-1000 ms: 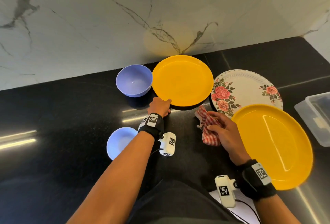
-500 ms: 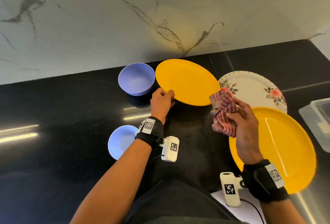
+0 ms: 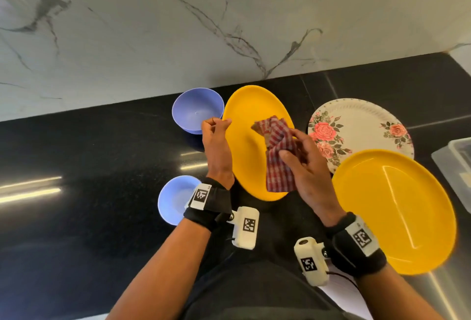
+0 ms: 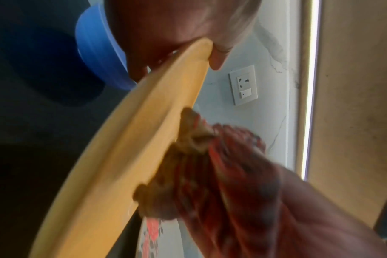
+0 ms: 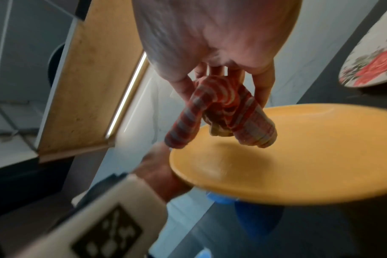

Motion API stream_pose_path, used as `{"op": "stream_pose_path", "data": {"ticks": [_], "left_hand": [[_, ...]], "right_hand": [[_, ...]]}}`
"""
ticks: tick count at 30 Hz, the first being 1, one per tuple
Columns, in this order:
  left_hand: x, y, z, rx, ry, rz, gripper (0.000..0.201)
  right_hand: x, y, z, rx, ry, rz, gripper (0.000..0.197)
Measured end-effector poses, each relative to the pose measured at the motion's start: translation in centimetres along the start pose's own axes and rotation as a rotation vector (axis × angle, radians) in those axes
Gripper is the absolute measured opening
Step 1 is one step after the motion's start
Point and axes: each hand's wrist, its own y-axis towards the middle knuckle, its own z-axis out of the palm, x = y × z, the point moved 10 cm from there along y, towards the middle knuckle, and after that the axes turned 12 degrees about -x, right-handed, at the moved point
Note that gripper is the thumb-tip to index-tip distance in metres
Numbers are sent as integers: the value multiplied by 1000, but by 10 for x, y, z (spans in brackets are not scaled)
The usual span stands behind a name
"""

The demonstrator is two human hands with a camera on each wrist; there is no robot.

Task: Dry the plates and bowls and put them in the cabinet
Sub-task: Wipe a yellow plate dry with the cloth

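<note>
**Plate up, cloth on**

Lifted off the counter now, your yellow plate (image 3: 251, 141) tilts up between your hands, and the checked cloth (image 3: 277, 156) has come onto its face. Nearest you, your right hand (image 3: 308, 174) grasps the bunched cloth against the plate's upper surface. Your left hand (image 3: 216, 146) pinches the rim, thumb on top. Sweep the cloth in wide arcs out to the edge, and brace from behind so the plate can't flex away. Then flip it and do the underside. Further out wait the second yellow plate (image 3: 397, 212), the floral plate (image 3: 356, 126) and two blue bowls (image 3: 196, 110) on the black counter (image 3: 89, 154).
</note>
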Motion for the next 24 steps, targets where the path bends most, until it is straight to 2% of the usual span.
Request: {"op": "stream_pose_path", "data": {"ticks": [2,4,7,10,12,16,20,22,24], "left_hand": [[9,-9,6,13,-58,-69,5],[17,-17,16,69,-158,-135,8],[29,-24,23,145,-192,-211,36],[45,-26,22,187,-136,-301,71],[48,-28,23,217,-102,-317,80],[44,-32,23,221,-131,-307,56],[42,-31,18,216,-127,-300,60],[41,-28,14,219,-130,-312,68],[33,-19,7,194,-131,-269,58]], "right_hand": [[2,-7,20,62,-74,-46,41],[5,-14,38,114,-170,-126,46],[3,-20,56,176,-253,-220,54],[-2,-21,66,230,-279,-233,60],[-8,-22,72,281,-328,-215,58],[-32,-24,77,383,-408,-112,52],[-48,-28,69,429,-459,-142,54],[-64,-30,59,437,-469,-105,54],[-84,-29,45,423,-507,-52,55]]}}
